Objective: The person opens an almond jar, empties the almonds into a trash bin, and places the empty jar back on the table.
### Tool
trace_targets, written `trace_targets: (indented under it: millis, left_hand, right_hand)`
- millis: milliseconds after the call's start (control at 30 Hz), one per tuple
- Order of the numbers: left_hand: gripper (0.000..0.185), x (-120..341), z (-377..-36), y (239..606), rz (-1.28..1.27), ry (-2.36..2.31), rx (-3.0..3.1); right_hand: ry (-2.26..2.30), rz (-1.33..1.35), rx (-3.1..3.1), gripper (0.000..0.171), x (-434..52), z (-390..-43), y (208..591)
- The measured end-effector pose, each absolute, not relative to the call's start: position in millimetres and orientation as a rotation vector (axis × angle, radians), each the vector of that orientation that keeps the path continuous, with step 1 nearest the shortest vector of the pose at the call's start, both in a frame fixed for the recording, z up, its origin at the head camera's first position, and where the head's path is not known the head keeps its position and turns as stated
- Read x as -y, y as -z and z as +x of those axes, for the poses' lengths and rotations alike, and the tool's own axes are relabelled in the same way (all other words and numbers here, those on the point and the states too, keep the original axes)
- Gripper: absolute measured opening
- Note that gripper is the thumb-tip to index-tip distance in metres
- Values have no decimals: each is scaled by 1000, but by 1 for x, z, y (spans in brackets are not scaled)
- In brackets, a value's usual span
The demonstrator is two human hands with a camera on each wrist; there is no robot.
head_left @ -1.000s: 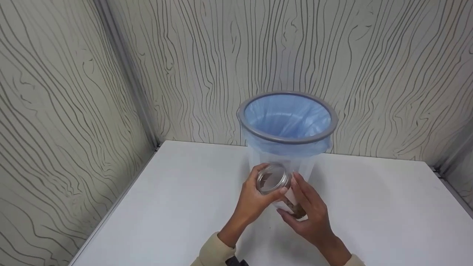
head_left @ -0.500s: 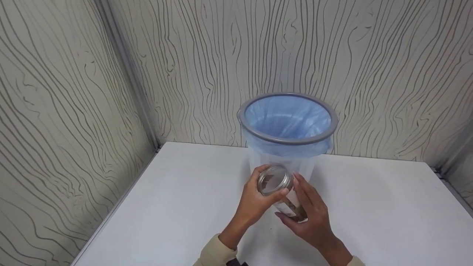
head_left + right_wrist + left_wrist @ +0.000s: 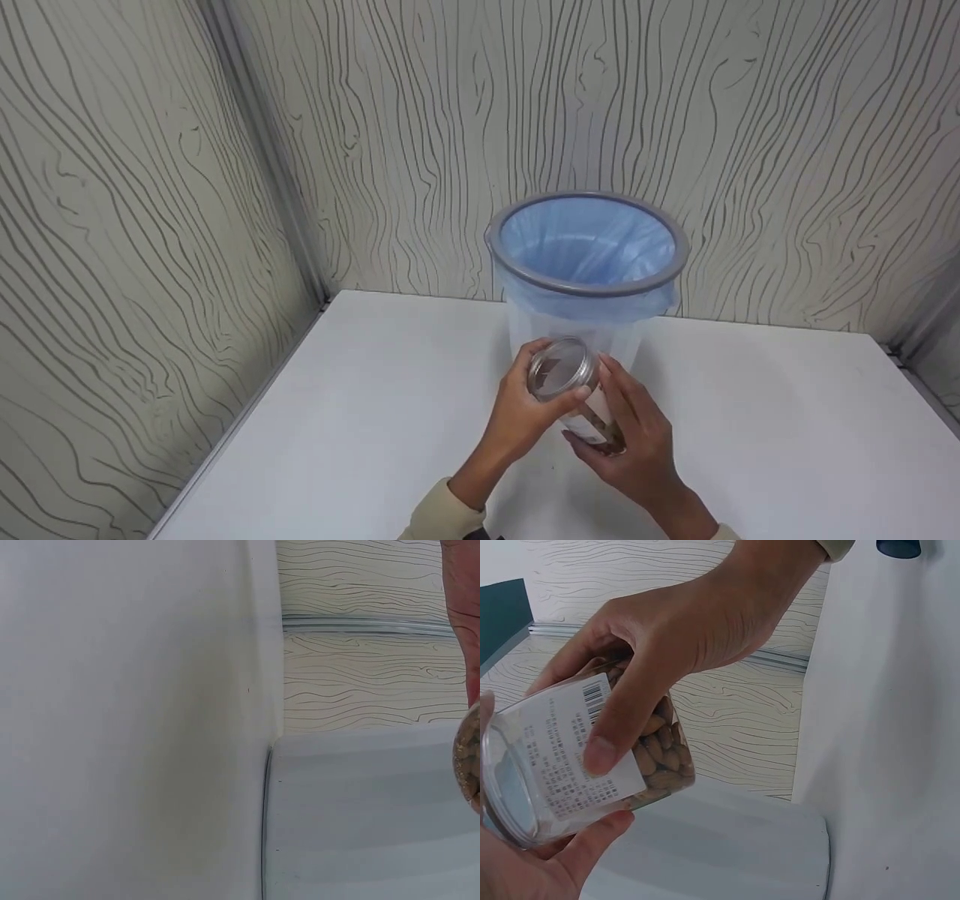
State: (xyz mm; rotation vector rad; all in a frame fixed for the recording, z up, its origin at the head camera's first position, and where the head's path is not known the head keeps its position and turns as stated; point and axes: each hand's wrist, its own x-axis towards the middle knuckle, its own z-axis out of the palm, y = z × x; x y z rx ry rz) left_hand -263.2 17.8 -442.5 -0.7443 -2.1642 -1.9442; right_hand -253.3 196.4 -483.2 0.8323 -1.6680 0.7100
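Observation:
A clear jar of almonds (image 3: 561, 369) with a printed white label (image 3: 555, 750) is held tilted above the table. Its round, see-through top faces up toward the head camera; whether a lid is on it I cannot tell. My left hand (image 3: 517, 412) grips the jar around the top end, thumb and fingers on opposite sides. Around the lower end, my right hand (image 3: 641, 442) holds the jar between thumb and fingers. The left wrist view shows the right thumb lying on the label, beside a barcode. Only the almond-filled bottom of the jar shows at the right wrist view's edge.
Directly behind the jar, a waste bin (image 3: 589, 289) with a grey rim and a blue liner (image 3: 592, 232) stands on the white table (image 3: 375, 390). Wood-patterned panels (image 3: 420, 150) rise at the back and left.
Both hands keep their hold on the jar. In the head view the jar, hands and bin all sit slightly lower and further right, as the view shifts a little.

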Motion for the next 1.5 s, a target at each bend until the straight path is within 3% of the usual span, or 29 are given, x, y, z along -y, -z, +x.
trace_targets:
  millis: [1500]
  left_hand:
    - [73, -16, -260, 437, -739, 1968, 2228]
  right_hand:
    - [-666, 811, 1675, 76, -197, -249, 480]
